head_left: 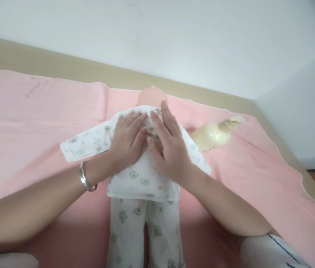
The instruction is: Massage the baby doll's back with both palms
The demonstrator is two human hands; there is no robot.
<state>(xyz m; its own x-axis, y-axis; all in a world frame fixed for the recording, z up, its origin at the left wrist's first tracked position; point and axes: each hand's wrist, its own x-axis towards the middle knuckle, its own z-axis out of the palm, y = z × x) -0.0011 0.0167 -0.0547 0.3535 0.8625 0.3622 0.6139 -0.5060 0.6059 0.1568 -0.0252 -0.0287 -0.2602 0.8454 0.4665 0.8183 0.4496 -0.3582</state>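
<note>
I see a white long-sleeved top (144,169), printed with small green animals, spread over matching trousers (128,232) on the pink cloth (45,100) covering the bench (62,61); its left-side sleeve stretches outward. I have the left hand (125,141) palm down on the chest, fingers nearly together, thumb apart. The right hand (172,154) lies opposite, tilted, its fingers slightly parted and extended toward the collar, gripping nothing I can make out.

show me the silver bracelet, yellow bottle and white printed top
Silver bracelet (83,176), head view: on the band.
Yellow bottle (212,135), head view: on the body.
White printed top (142,175), head view: lower front, above the hem.
</note>
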